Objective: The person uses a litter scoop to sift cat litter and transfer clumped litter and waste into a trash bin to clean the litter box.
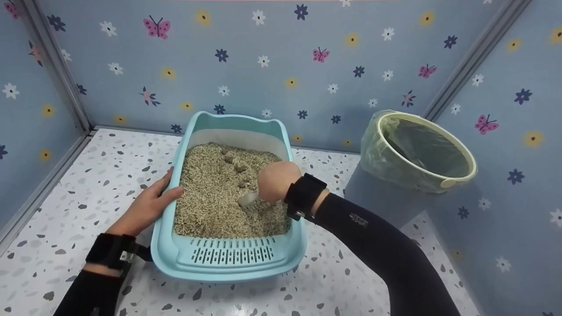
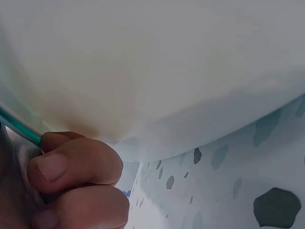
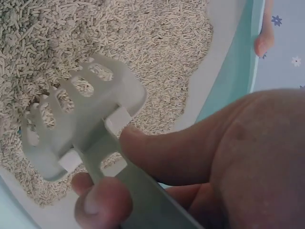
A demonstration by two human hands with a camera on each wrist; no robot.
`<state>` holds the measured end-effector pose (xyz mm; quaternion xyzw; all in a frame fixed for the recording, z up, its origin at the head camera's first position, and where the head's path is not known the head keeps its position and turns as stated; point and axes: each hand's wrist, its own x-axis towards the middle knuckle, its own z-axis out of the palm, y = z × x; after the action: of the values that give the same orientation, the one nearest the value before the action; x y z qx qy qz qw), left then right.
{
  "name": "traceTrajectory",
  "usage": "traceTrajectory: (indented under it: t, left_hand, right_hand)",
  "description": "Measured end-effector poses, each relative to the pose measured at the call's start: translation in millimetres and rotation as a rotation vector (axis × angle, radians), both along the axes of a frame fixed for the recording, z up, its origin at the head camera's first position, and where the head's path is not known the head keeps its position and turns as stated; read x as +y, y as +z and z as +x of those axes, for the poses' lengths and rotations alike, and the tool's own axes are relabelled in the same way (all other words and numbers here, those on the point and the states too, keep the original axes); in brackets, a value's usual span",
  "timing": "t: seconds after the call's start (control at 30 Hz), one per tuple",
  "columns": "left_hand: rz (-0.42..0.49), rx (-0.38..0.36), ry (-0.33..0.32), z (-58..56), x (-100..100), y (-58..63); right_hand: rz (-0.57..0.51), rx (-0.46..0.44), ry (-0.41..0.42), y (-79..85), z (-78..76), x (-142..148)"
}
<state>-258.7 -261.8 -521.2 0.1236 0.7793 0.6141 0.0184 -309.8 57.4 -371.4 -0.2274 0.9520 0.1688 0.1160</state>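
Note:
A light blue litter box (image 1: 228, 274) with a slotted front ledge holds pale pellet cat litter (image 1: 206, 188). Several darker clumps (image 1: 239, 168) lie on the litter toward the back. My left hand (image 1: 148, 204) grips the box's left rim, thumb on top; in the left wrist view its fingers (image 2: 81, 162) curl beneath the edge beside the box's pale outer wall (image 2: 152, 67). With my right hand (image 1: 277, 181) I hold a grey-green slotted litter scoop (image 3: 86, 121) by its handle. In the right wrist view the scoop's tines meet the litter.
To the right stands a waste bin (image 1: 439, 175) with a cream rim and a translucent liner. Blue panels (image 1: 272, 39) with flowers and butterflies enclose the back and both sides. The box rests on a white speckled floor (image 1: 109, 171).

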Motion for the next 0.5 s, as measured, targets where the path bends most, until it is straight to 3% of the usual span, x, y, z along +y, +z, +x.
traceTrajectory:
  t: [0.27, 0.5]
  left_hand:
    - [0.021, 0.001, -0.016, -0.1, 3, -1.8]
    - [-0.017, 0.003, 0.016, 1.0, 0, 0.0]
  right_hand:
    - [-0.044, 0.078, 0.042, -20.2, -11.4, 2]
    - [-0.13, 0.083, 0.064, -33.0, -20.5, -1]
